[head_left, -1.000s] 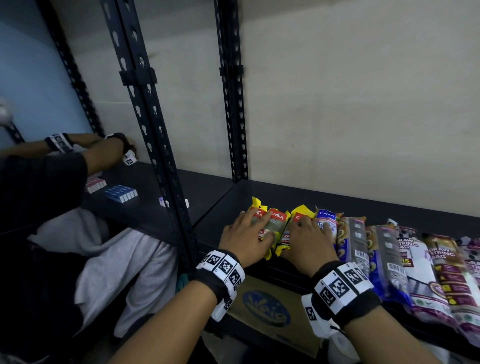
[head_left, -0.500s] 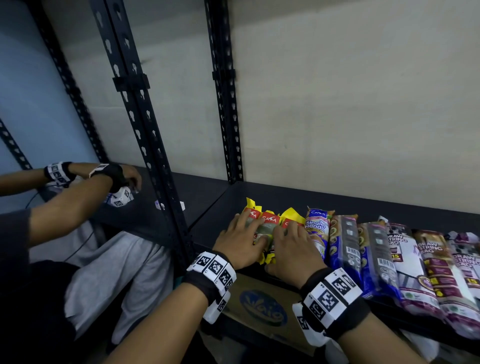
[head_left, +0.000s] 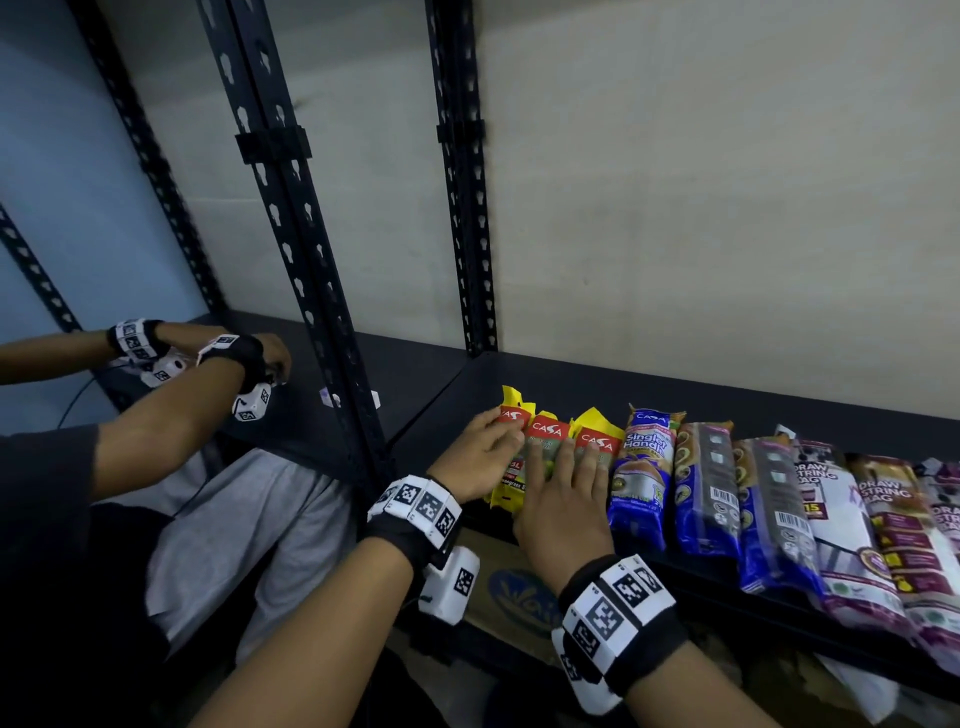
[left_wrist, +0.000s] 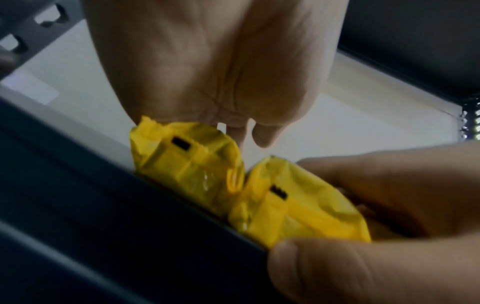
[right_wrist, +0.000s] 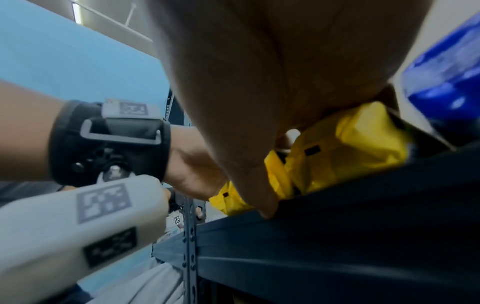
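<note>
Yellow packets (head_left: 548, 434), partly hidden under right hand (head_left: 561, 514)

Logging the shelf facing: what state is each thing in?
yellow packs, lying flat side by side
left hand, fingers straight, resting on the leftmost one
right hand, flat, pressing the others
blue packs, flat in a row
drawstring bag packs, flat in the same row

My left hand (head_left: 478, 462) and right hand (head_left: 558, 509) are bare, forearms too. The black left strap (head_left: 400, 540) carries white blocks (head_left: 415, 506) printed with black square codes and a grey buckle (right_wrist: 122, 133). Below it hangs a white camera housing (head_left: 449, 584) with 1 code. The right strap (head_left: 649, 639) matches it.
</note>
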